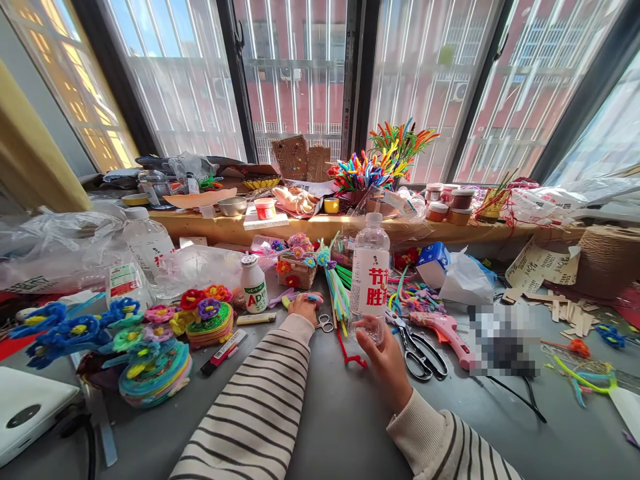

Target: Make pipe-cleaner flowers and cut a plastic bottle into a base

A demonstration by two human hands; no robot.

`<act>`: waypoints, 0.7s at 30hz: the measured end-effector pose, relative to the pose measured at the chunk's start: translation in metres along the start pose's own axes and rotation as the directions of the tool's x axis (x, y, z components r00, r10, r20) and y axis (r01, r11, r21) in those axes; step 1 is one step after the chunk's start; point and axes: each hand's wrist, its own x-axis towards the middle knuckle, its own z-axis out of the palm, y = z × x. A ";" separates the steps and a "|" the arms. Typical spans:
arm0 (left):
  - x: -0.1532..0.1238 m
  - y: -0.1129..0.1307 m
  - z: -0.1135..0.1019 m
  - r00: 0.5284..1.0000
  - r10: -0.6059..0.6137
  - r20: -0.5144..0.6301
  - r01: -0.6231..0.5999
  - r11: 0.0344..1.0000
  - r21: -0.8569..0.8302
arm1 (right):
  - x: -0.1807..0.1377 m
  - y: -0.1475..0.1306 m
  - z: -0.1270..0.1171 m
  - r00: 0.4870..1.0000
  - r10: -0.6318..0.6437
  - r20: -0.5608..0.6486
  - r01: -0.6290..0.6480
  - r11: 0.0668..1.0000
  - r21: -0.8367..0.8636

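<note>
My right hand (383, 357) is wrapped round the base of a clear plastic water bottle (370, 273) with red characters on its label, standing upright on the grey table (345, 413). My left hand (304, 308) rests further back with fingers curled on a small multicoloured pipe-cleaner piece. Small scissors (325, 324) lie just right of that hand. A bundle of green and blue pipe cleaners (337, 293) lies between the two hands, and a red pipe cleaner (350, 353) sits beside the bottle.
Black scissors (420, 350) and a pink glue gun (443, 330) lie right of the bottle. Pipe-cleaner flowers (150, 347) crowd the left. A white AD bottle (254, 285), a small basket (297, 270), a windowsill with jars (450, 203) and a twine roll (607, 260) stand behind.
</note>
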 end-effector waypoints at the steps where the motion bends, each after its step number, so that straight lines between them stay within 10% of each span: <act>1: 0.000 0.000 0.000 1.000 -0.001 -0.003 0.001 1.000 -0.005 | 0.000 0.001 0.000 1.000 0.001 -0.003 -0.001 1.000 -0.001; 21: -0.014 -0.001 0.001 0.991 0.025 -0.135 -0.037 0.996 -0.087 | 0.000 0.004 0.000 1.000 0.018 -0.002 -0.018 1.000 0.019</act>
